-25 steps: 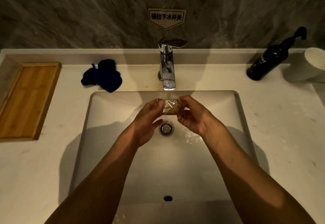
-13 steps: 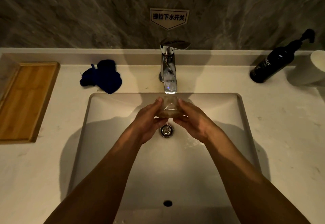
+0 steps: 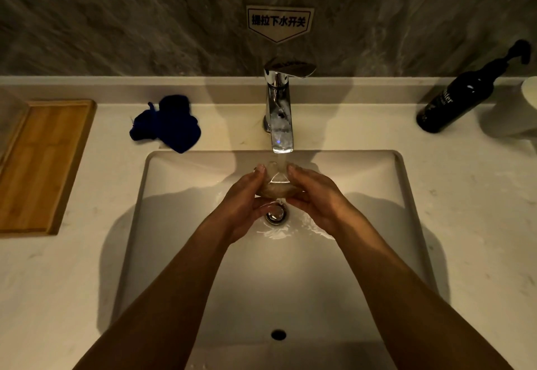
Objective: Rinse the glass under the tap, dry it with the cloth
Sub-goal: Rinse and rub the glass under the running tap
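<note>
Below the chrome tap's running water, left hand and right hand cup a small clear glass between them over the white rectangular sink; a crumpled dark-blue cloth lies on the counter.

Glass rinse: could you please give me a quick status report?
Left hand and right hand both on glass. Glass under running tap. Cloth untouched on counter. Nothing in the way.

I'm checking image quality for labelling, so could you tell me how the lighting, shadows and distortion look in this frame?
Head view: dim, warm light; the forearms cast soft shadows into the sink; wide-angle bending tilts the bottle; the tap shows bright glints; the glass between left hand and right hand is hard to outline.
</note>
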